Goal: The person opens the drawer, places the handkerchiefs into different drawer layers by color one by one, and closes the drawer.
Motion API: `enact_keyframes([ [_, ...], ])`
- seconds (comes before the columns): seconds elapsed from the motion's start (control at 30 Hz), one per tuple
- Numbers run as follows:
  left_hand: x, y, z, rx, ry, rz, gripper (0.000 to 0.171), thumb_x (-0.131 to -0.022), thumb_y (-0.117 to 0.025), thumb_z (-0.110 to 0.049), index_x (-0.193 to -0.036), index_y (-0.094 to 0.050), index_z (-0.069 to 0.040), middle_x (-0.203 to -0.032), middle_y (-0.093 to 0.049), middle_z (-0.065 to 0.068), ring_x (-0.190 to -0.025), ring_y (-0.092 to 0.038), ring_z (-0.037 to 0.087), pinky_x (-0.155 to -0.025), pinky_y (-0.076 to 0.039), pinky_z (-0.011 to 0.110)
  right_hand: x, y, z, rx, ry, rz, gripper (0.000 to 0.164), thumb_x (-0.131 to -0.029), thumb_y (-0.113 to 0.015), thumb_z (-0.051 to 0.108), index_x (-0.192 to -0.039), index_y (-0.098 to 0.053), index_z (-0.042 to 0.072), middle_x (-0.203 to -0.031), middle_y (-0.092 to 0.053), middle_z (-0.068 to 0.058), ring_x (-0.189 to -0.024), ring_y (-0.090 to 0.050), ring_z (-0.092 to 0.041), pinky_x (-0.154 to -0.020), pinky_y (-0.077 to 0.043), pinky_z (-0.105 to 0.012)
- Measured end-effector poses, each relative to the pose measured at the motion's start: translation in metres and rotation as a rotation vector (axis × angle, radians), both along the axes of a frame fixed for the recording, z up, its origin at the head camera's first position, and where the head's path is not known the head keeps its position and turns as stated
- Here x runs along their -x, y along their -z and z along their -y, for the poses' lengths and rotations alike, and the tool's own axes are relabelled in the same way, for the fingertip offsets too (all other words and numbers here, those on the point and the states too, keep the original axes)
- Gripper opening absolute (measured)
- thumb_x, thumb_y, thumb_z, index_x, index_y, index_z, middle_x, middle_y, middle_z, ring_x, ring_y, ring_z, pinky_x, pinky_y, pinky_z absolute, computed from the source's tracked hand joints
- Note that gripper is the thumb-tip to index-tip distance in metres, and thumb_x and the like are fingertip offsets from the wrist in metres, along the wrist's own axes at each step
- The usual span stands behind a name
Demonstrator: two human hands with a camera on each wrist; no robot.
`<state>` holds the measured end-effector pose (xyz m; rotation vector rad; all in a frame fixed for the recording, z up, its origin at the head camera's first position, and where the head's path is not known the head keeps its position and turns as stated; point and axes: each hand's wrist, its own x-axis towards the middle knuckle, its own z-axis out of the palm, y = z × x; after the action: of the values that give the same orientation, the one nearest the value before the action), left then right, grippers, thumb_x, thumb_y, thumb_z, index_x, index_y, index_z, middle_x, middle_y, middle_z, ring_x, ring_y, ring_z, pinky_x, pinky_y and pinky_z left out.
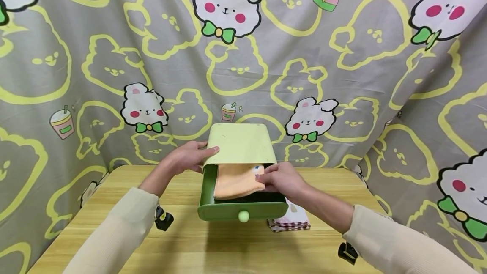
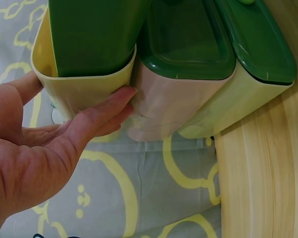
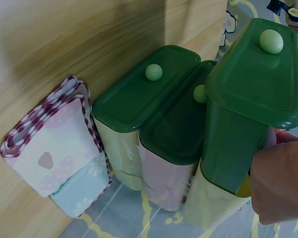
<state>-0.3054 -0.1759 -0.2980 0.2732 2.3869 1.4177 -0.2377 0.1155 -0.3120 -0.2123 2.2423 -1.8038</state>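
Observation:
A stack of small drawer units has a pale yellow top unit (image 1: 243,141), whose green drawer (image 3: 241,144) is pulled out towards me. Inside the drawer lies an orange cloth (image 1: 236,181) with a small blue mark. My right hand (image 1: 286,181) reaches into the drawer's right side and pinches the cloth's edge; its fingertips are partly hidden. On the top unit's left side rests my left hand (image 1: 190,155), thumb over the upper edge and fairly straight fingers against the side wall (image 2: 84,94).
Below the open drawer sit a pink unit (image 3: 164,181) and a lower yellow-green unit (image 3: 116,153), both with shut green drawers. A folded cloth (image 3: 64,153) with checked edging lies on the wooden table (image 1: 160,248), right of the stack. Behind hangs a patterned curtain (image 1: 243,83).

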Motion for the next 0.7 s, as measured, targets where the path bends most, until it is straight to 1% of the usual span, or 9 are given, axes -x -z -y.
enact_keyframes([
  [0.13, 0.001, 0.000, 0.000, -0.002, 0.005, 0.001, 0.080, -0.104, -0.053, -0.048, -0.163, -0.018, -0.005, -0.144, -0.056, 0.023, -0.131, -0.056, 0.039, -0.097, -0.057, 0.046, 0.000, 0.000, 0.003, -0.052, 0.042, -0.027, 0.015, -0.093, -0.069, 0.004, -0.096, -0.071, -0.011, -0.077, -0.073, -0.004, -0.070, -0.071, -0.008, -0.071, -0.062, -0.026],
  [0.23, 0.000, 0.000, 0.000, 0.000, 0.006, -0.001, 0.080, -0.104, -0.053, -0.048, -0.163, -0.018, -0.006, -0.145, -0.055, 0.022, -0.131, -0.056, 0.038, -0.097, -0.057, 0.046, 0.000, 0.000, 0.005, -0.068, 0.054, -0.032, 0.014, -0.093, -0.069, 0.003, -0.094, -0.071, -0.010, -0.077, -0.073, -0.004, -0.070, -0.071, -0.008, -0.071, -0.062, -0.026],
  [0.37, 0.000, 0.000, 0.000, -0.001, 0.007, 0.002, 0.080, -0.105, -0.053, -0.047, -0.163, -0.017, -0.006, -0.147, -0.054, 0.022, -0.132, -0.056, 0.038, -0.098, -0.056, 0.047, -0.001, -0.001, 0.004, -0.067, 0.022, -0.008, 0.013, -0.094, -0.067, 0.004, -0.088, -0.070, -0.007, -0.078, -0.070, -0.003, -0.074, -0.068, -0.008, -0.074, -0.061, -0.026],
  [0.4, 0.000, 0.000, 0.000, -0.001, 0.007, 0.003, 0.080, -0.105, -0.053, -0.047, -0.163, -0.017, -0.006, -0.147, -0.053, 0.022, -0.132, -0.055, 0.038, -0.099, -0.056, 0.047, -0.001, -0.002, 0.003, -0.064, 0.009, 0.006, 0.013, -0.094, -0.067, 0.004, -0.086, -0.069, -0.006, -0.079, -0.068, -0.003, -0.074, -0.067, -0.008, -0.075, -0.061, -0.026],
  [0.47, 0.000, 0.000, 0.000, -0.001, 0.008, 0.005, 0.080, -0.105, -0.053, -0.047, -0.163, -0.017, -0.006, -0.148, -0.052, 0.022, -0.133, -0.054, 0.039, -0.100, -0.055, 0.047, -0.002, -0.003, 0.002, -0.051, -0.025, 0.042, 0.014, -0.095, -0.066, 0.006, -0.086, -0.068, -0.005, -0.082, -0.066, -0.004, -0.077, -0.067, -0.009, -0.078, -0.061, -0.026],
  [0.53, 0.000, 0.000, 0.000, 0.000, 0.007, 0.005, 0.080, -0.105, -0.053, -0.047, -0.163, -0.017, -0.006, -0.149, -0.051, 0.022, -0.133, -0.054, 0.039, -0.100, -0.055, 0.048, -0.003, -0.005, 0.000, -0.045, -0.054, 0.073, 0.015, -0.097, -0.064, 0.007, -0.092, -0.067, -0.007, -0.088, -0.066, -0.007, -0.082, -0.067, -0.011, -0.082, -0.061, -0.028],
  [0.57, 0.000, 0.000, 0.000, 0.000, 0.008, 0.004, 0.080, -0.105, -0.053, -0.047, -0.163, -0.018, -0.006, -0.149, -0.051, 0.022, -0.133, -0.054, 0.039, -0.100, -0.055, 0.048, -0.004, -0.007, -0.001, -0.044, -0.070, 0.088, 0.018, -0.098, -0.062, 0.008, -0.098, -0.067, -0.009, -0.094, -0.067, -0.009, -0.086, -0.068, -0.012, -0.084, -0.060, -0.029],
  [0.63, 0.000, 0.001, 0.000, 0.003, 0.008, 0.001, 0.079, -0.105, -0.053, -0.048, -0.163, -0.018, -0.007, -0.148, -0.052, 0.021, -0.132, -0.055, 0.038, -0.100, -0.055, 0.047, -0.005, -0.009, -0.002, -0.039, -0.100, 0.112, 0.028, -0.100, -0.059, 0.009, -0.114, -0.063, -0.014, -0.107, -0.068, -0.016, -0.098, -0.071, -0.019, -0.091, -0.059, -0.033],
  [0.7, 0.000, 0.001, 0.000, 0.000, 0.010, -0.001, 0.079, -0.104, -0.053, -0.048, -0.163, -0.019, -0.007, -0.145, -0.055, 0.021, -0.129, -0.057, 0.036, -0.099, -0.056, 0.047, -0.005, -0.012, -0.004, -0.034, -0.129, 0.128, 0.038, -0.103, -0.055, 0.010, -0.127, -0.055, -0.019, -0.121, -0.066, -0.023, -0.110, -0.069, -0.027, -0.097, -0.057, -0.037],
])
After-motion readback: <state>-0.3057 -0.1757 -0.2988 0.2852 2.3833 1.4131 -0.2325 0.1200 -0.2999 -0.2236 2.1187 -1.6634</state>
